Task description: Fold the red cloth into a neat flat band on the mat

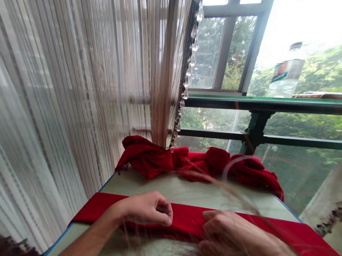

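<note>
A long red cloth (182, 218) lies folded into a flat band across the pale tabletop (166, 193), its ends reaching both sides. My left hand (150, 209) is closed over the middle of the band, with thumb and forefinger curled together at the fabric. A short way to its right, my right hand (229, 231) is also closed, with bent fingers against the band's near edge. Loose strands of hair cross in front of it and hide some of the fingers. Between the two hands the near edge looks slightly rumpled.
Crumpled red fabric (212, 162) with fringe lies along the table's far edge. A striped string curtain (74, 81) with a beaded border hangs at the left. Beyond stand a window railing (217, 102), a plastic bottle (287, 72) and a flat item (326, 95) on the ledge.
</note>
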`<state>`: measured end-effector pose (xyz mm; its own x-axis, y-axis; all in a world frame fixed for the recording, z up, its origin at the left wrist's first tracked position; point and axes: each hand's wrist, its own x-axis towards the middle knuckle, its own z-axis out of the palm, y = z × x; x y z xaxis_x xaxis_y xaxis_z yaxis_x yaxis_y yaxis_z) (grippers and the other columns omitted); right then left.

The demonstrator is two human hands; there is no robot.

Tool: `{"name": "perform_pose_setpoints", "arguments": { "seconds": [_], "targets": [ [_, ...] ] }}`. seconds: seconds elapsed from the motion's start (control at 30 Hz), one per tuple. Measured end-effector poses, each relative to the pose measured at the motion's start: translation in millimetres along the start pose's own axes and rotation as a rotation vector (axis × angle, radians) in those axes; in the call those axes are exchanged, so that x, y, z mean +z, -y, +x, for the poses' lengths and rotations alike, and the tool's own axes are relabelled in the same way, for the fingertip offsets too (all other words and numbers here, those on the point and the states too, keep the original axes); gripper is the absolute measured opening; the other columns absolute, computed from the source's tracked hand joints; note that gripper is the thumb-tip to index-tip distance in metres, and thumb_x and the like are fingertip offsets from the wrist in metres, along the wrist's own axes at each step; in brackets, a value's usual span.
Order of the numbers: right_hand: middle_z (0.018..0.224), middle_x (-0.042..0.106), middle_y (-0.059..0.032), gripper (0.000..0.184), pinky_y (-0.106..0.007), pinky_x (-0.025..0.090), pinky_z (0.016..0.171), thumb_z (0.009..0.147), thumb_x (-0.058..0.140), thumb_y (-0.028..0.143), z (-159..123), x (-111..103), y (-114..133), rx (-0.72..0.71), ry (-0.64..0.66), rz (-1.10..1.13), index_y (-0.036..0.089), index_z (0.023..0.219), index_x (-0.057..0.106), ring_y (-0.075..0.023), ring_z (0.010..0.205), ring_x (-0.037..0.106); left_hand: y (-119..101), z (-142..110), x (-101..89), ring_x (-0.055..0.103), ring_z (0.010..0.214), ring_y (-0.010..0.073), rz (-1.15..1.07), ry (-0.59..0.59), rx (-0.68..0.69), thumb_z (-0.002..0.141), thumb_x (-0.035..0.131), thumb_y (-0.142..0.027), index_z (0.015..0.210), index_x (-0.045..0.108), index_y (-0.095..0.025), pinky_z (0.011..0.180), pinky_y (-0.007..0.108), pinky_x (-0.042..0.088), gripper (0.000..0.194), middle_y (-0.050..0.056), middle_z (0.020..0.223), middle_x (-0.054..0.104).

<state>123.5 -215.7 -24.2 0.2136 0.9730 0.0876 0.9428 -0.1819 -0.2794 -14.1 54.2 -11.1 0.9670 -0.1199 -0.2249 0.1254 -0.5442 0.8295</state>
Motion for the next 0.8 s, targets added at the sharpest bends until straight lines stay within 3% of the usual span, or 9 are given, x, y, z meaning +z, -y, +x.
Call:
{"name": "perform_pose_setpoints", "arguments": {
  "seconds": [0.1, 0.23, 0.4, 0.47, 0.6, 0.8],
  "targets": [
    [0.071, 0.070, 0.0019, 0.030, -0.039, 0.030, 0.050, 0.087, 0.071, 0.028, 3, -5, 4, 0.031, 0.027, -0.046, 0.028, 0.058, 0.067, -0.0160, 0.052, 0.045, 2, 1, -1.0, 0.061, 0.075, 0.0157, -0.013, -0.003, 0.005, 0.075, 0.080, -0.037, 0.085, 0.077, -0.019, 0.071, 0.024, 0.048, 0.021, -0.002, 0.080, 0.073],
    [0.073, 0.067, 0.0020, 0.030, -0.039, 0.025, 0.055, 0.086, 0.071, 0.026, 6, -12, 8, 0.083, 0.061, -0.141, 0.027, 0.058, 0.061, -0.0154, 0.053, 0.041, 2, 2, -1.7, 0.063, 0.077, 0.0166, -0.024, -0.001, 0.002, 0.075, 0.081, -0.037, 0.086, 0.077, -0.019, 0.072, 0.025, 0.050, 0.021, -0.002, 0.081, 0.074],
    [0.094, 0.071, -0.0017, 0.012, -0.037, 0.031, 0.062, 0.085, 0.075, 0.031, 6, -8, 0, 0.135, 0.014, -0.161, 0.027, 0.083, 0.064, -0.0208, 0.070, 0.060, 0, 1, -2.0, 0.061, 0.075, 0.0158, -0.019, 0.002, -0.003, 0.076, 0.080, -0.036, 0.086, 0.077, -0.018, 0.072, 0.024, 0.048, 0.020, -0.002, 0.080, 0.073],
    [0.100, 0.071, -0.0038, 0.020, -0.037, 0.033, 0.063, 0.084, 0.076, 0.033, 5, -6, -1, 0.148, 0.003, -0.151, 0.026, 0.095, 0.061, -0.0244, 0.077, 0.064, -1, 0, -2.0, 0.061, 0.075, 0.0155, -0.013, 0.003, -0.002, 0.076, 0.079, -0.035, 0.086, 0.077, -0.018, 0.071, 0.024, 0.047, 0.020, -0.002, 0.080, 0.073],
    [0.099, 0.070, -0.0033, 0.030, -0.036, 0.037, 0.065, 0.082, 0.079, 0.037, 5, -6, 5, 0.157, 0.043, -0.104, 0.029, 0.093, 0.052, -0.0267, 0.079, 0.067, -3, -1, -2.6, 0.059, 0.075, 0.0155, 0.001, 0.000, 0.001, 0.078, 0.078, -0.038, 0.088, 0.077, -0.019, 0.069, 0.024, 0.045, 0.022, -0.002, 0.080, 0.072],
    [0.095, 0.069, -0.0030, 0.019, -0.036, 0.042, 0.067, 0.092, 0.061, 0.032, 6, 0, 3, 0.114, -0.003, -0.072, 0.031, 0.089, 0.043, -0.0269, 0.078, 0.068, 1, 1, -2.9, 0.061, 0.076, 0.0167, -0.026, 0.019, -0.011, 0.076, 0.082, -0.044, 0.089, 0.077, -0.020, 0.072, 0.025, 0.046, 0.028, -0.002, 0.080, 0.072]
  ]
}}
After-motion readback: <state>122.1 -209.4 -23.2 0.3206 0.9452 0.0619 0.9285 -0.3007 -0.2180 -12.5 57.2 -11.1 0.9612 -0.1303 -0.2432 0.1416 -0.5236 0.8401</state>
